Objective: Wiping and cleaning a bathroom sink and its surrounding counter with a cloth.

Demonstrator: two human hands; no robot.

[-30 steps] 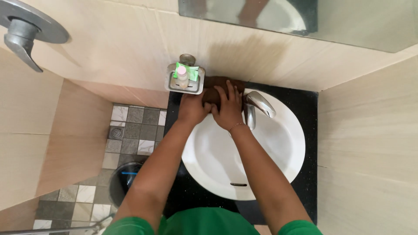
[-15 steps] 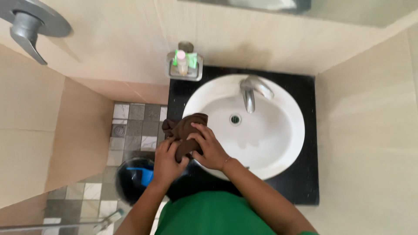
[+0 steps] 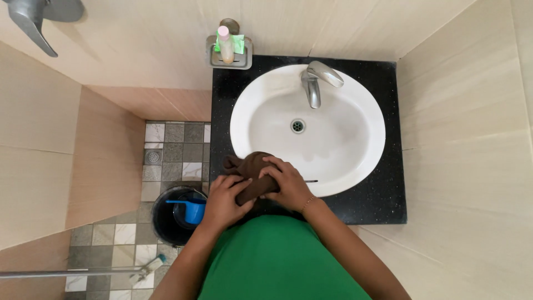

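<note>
Both hands hold a dark brown cloth [image 3: 249, 166] bunched at the near left rim of the white oval sink [image 3: 355, 166]. My left hand [image 3: 225, 201] grips the cloth from below left. My right hand [image 3: 286, 186] presses on top of it, fingers curled over the folds. The sink sits in a black speckled counter [image 3: 383, 205], with a chrome faucet [image 3: 316, 80] at its far side and a drain [image 3: 298, 125] in the middle.
A wall-mounted holder [image 3: 230, 53] with a bottle and green items hangs at the far left of the counter. On the tiled floor to the left stands a black bucket [image 3: 166, 222] with a blue scoop [image 3: 191, 210]. A metal fixture [image 3: 36, 19] juts from the upper left wall.
My hands with the cloth came from the far rim beside the faucet down to the near left rim of the sink. The view shifted accordingly.
</note>
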